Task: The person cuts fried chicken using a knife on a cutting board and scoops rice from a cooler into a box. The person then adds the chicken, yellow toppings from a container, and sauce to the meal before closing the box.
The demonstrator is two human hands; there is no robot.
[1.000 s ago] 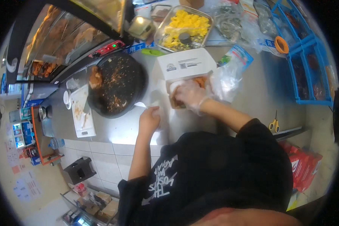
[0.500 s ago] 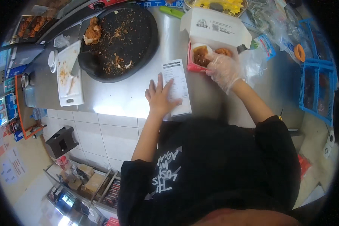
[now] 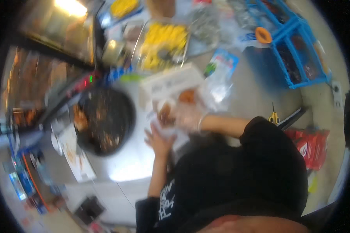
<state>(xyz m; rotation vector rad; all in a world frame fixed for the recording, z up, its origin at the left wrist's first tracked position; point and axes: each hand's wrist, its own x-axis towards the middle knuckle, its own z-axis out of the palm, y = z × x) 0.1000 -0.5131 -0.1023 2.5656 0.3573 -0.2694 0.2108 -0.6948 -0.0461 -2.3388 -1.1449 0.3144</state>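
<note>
Counter [image 3: 247,97]: gloved R fingers [image 3: 180,115] at open food box [image 3: 172,83], L fingers [image 3: 154,134] nr.

Pan [image 3: 122,105] left of box [image 3: 173,82], bag [image 3: 220,91] right; counter [image 3: 256,101] free past bag.

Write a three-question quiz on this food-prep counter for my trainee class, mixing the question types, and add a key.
1. Short answer: Which hand wears a clear plastic glove at the open takeaway box, the left hand or the right hand?
2. True or false: a piece of fried chicken lies on the left part of the round black tray.
3. Multiple choice: What colour are the handles of the scissors?
A) red
B) yellow
C) green

Key: 1. The right hand. 2. True. 3. B.
</note>
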